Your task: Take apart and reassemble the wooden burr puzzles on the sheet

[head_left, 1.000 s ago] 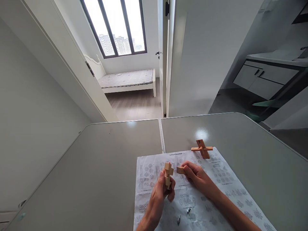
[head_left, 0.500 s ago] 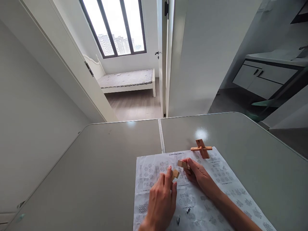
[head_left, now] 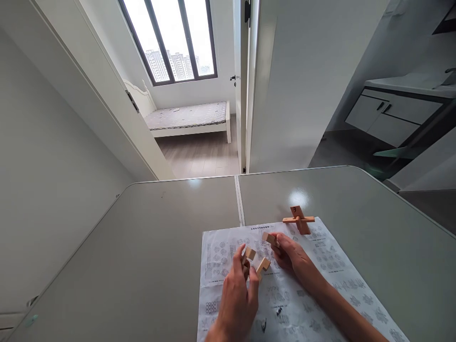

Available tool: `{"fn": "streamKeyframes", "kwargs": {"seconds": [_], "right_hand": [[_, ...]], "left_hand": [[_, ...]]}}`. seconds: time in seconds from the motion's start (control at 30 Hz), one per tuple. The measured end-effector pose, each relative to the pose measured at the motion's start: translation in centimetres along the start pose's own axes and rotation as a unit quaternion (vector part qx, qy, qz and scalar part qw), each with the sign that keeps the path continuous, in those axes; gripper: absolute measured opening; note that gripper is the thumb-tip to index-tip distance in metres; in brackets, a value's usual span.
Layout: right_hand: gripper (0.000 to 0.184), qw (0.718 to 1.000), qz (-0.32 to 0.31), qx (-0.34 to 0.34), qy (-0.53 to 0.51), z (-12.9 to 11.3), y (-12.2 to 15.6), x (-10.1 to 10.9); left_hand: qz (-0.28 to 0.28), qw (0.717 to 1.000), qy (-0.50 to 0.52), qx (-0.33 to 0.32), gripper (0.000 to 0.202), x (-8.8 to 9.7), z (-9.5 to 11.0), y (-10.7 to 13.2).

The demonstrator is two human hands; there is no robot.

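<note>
My left hand (head_left: 239, 290) is curled over the printed sheet, index finger and thumb closed around a small pale wooden puzzle block (head_left: 250, 253). By the thumb tip is a second notched wooden block (head_left: 264, 264); I cannot tell whether it rests on the paper or touches the thumb. Between thumb and fingers, my right hand (head_left: 289, 252) pinches another light wooden block (head_left: 269, 238), whose far end is partly hidden by the fingers. Farther back stands an orange-brown wooden cross-shaped piece (head_left: 298, 220), made of interlocked bars, apart from both hands.
A white sheet (head_left: 221, 299) with printed figures lies under both hands on a grey table (head_left: 149, 266). A metal seam (head_left: 239, 202) runs across the tabletop. Beyond the far edge are a doorway, a bed (head_left: 192, 116) and a white sink cabinet (head_left: 392, 111).
My left fingers have shifted slightly left and spread from the notched block, and a second block now shows between them. The block in my right hand has moved a little left and up.
</note>
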State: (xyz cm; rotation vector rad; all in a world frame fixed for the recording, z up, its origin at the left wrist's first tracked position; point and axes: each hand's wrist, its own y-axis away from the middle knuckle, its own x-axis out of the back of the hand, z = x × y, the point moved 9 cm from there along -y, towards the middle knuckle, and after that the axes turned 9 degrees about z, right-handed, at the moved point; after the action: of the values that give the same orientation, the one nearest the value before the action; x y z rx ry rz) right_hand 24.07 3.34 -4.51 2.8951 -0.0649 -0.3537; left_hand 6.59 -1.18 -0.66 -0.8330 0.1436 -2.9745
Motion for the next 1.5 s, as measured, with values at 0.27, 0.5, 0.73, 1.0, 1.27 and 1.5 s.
{"fn": "streamKeyframes", "kwargs": {"seconds": [0.27, 0.5, 0.73, 1.0, 1.27, 1.5], "right_hand": [[0.047, 0.997, -0.070, 0.003, -0.021, -0.4, 0.3, -1.1], [0.040, 0.989, -0.146, 0.017, -0.015, -0.7, 1.0, -2.2], [0.027, 0.987, -0.148, 0.059, -0.005, -1.9, 1.2, -2.0], [0.029, 0.972, -0.229, 0.018, -0.044, -1.6, 2.2, -3.8], [0.020, 0.981, -0.163, 0.101, -0.001, -2.5, 1.8, -2.8], [0.014, 0.956, -0.120, 0.240, 0.122, -4.2, 2.7, -3.1]], "left_hand": [[-0.035, 0.939, 0.311, 0.140, 0.051, -0.3, -0.4, -0.6], [-0.051, 0.920, 0.365, 0.132, 0.051, -0.7, 0.7, -0.9], [-0.051, 0.928, 0.341, 0.141, 0.056, -0.9, 0.7, -0.8], [-0.091, 0.933, 0.307, 0.166, 0.068, -2.0, -0.3, -0.1], [-0.011, 0.930, 0.311, 0.196, 0.064, -0.6, -0.8, -0.5], [-0.058, 0.937, 0.298, 0.174, 0.061, -0.8, -0.1, -0.3]]}}
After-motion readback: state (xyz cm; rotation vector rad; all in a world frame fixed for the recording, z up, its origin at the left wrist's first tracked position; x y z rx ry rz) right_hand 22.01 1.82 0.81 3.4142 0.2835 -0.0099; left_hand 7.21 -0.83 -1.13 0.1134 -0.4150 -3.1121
